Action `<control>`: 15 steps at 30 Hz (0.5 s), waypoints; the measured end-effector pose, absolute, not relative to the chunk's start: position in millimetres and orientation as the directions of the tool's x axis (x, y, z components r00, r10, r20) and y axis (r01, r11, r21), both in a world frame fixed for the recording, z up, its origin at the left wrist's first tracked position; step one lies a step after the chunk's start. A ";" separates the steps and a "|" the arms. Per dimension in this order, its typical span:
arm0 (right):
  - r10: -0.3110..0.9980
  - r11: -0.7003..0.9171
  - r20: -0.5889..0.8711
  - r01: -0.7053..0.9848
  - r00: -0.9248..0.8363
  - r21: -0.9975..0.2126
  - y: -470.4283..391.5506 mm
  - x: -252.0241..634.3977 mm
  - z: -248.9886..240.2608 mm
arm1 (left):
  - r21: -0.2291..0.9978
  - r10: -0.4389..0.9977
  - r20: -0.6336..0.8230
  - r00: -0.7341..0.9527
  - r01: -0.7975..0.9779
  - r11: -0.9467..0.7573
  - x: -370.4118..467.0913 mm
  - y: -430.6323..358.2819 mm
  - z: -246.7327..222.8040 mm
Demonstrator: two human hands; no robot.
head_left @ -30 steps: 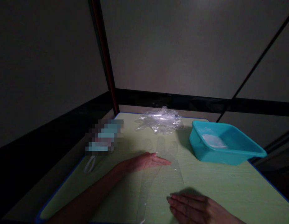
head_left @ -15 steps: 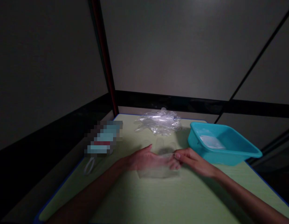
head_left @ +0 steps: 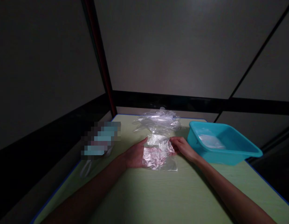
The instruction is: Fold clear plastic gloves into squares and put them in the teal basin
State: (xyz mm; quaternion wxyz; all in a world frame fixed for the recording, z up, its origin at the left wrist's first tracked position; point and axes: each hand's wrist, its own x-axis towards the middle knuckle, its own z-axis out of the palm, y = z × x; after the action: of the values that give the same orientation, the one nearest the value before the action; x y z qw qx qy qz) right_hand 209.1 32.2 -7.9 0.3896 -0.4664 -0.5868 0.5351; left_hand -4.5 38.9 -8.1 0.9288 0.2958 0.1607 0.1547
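One basin (head_left: 216, 157), one plastic heap (head_left: 158, 121), one clear glove (head_left: 159, 152). Left hand (head_left: 135, 154) lies open beneath the glove; right hand (head_left: 183, 147) pinches its edge. The glove, flat earlier, is folded.

Your left hand (head_left: 135, 155) lay open behind crinkled clear film (head_left: 157, 154), while your right hand (head_left: 181, 147) pinched its edge. Beyond your hands, a clear plastic heap (head_left: 158, 120) sat on the counter (head_left: 149, 199); right of them stood a turquoise basin (head_left: 214, 156).
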 end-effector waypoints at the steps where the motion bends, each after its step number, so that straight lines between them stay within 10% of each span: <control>1: 0.971 0.004 -0.027 0.130 -0.237 -0.992 32.9 208.5 -9.0 | 0.602 0.381 -0.205 0.902 -0.190 0.775 -4.2 39.6 -9.4; 15: 0.988 -0.055 -0.069 0.102 -0.135 -0.993 21.1 208.3 -10.2 | 0.607 0.406 -0.294 0.865 -0.159 0.779 -6.9 37.9 -5.5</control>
State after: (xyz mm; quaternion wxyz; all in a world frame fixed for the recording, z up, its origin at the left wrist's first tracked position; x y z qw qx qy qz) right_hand 208.3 21.1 -10.2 0.4232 -0.5034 -0.5415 0.5237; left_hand -6.9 37.9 -5.5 0.9195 0.2949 0.2094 0.1538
